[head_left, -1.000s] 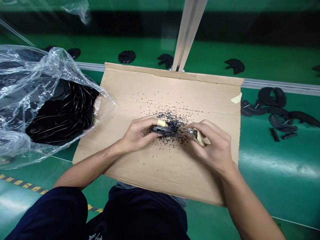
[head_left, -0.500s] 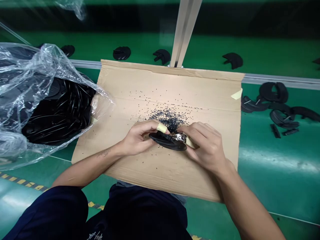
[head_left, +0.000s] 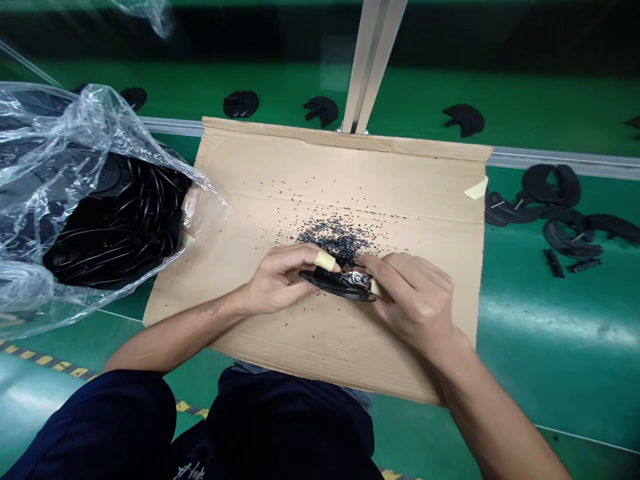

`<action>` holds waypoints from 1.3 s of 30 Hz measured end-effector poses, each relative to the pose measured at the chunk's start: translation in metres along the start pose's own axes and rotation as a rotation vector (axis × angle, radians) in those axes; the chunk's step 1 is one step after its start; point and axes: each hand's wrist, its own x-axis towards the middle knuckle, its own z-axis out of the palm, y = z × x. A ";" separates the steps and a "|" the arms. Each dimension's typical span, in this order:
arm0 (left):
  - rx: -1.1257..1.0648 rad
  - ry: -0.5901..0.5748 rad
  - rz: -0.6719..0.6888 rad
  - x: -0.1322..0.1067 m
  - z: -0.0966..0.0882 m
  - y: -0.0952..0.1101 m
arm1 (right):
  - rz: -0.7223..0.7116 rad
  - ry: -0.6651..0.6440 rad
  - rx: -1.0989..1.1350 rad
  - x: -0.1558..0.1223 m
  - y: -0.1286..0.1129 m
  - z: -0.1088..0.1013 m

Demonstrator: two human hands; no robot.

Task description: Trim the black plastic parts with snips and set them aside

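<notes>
The left hand [head_left: 280,280] pinches one black plastic piece [head_left: 325,283]; the right hand's [head_left: 415,300] pressed-together fingers [head_left: 395,275] hold one metal tool [head_left: 358,279] against it, above one cardboard sheet [head_left: 350,167].

The left hand [head_left: 280,280], one finger wrapped in cream tape [head_left: 325,261], grips a curved black rubber piece [head_left: 325,283] while the right hand [head_left: 415,303] pinches a small metal cutter [head_left: 359,279] against it, above a cardboard sheet [head_left: 415,180] strewn with black crumbs [head_left: 335,237], beside a clear plastic bag [head_left: 100,113] of black parts [head_left: 115,227]
</notes>
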 end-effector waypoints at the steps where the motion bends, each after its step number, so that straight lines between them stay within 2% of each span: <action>1: 0.006 0.008 0.010 0.000 0.001 0.000 | 0.002 -0.010 0.000 0.000 -0.001 -0.001; 9: 0.079 0.025 0.110 0.002 0.000 0.001 | -0.005 -0.047 0.010 0.001 -0.003 -0.010; 12: 0.114 -0.015 0.136 0.002 -0.001 0.001 | -0.008 -0.062 0.069 0.000 -0.002 -0.009; 14: 0.131 -0.065 0.136 0.004 -0.002 0.002 | 0.003 -0.073 0.188 -0.001 0.000 -0.006; 17: 0.185 -0.135 0.118 0.007 -0.006 0.007 | 0.072 -0.064 0.401 -0.001 0.006 0.000; 20: 0.295 -0.103 0.039 0.017 -0.020 0.010 | 0.192 0.000 0.418 -0.001 0.014 0.005; 23: 0.394 0.055 -0.041 0.043 -0.047 0.001 | 0.223 0.012 0.258 -0.001 0.018 0.010; 27: 0.638 0.358 -0.093 0.109 -0.093 -0.030 | 0.195 -0.045 0.047 -0.003 0.016 0.012; 28: 0.748 0.368 -0.137 0.127 -0.104 -0.038 | 0.193 -0.060 0.024 -0.004 0.015 0.012; 29: 0.858 0.331 -0.198 0.144 -0.114 -0.046 | 0.193 -0.073 0.010 -0.004 0.014 0.012; 32: 0.935 0.244 -0.280 0.180 -0.137 -0.062 | 0.210 -0.099 -0.016 -0.006 0.011 0.012; 36: 0.982 0.084 -0.393 0.196 -0.155 -0.073 | 0.225 -0.130 -0.031 -0.007 0.008 0.012; 39: 1.030 0.063 -0.437 0.204 -0.154 -0.079 | 0.228 -0.128 -0.018 -0.007 0.007 0.010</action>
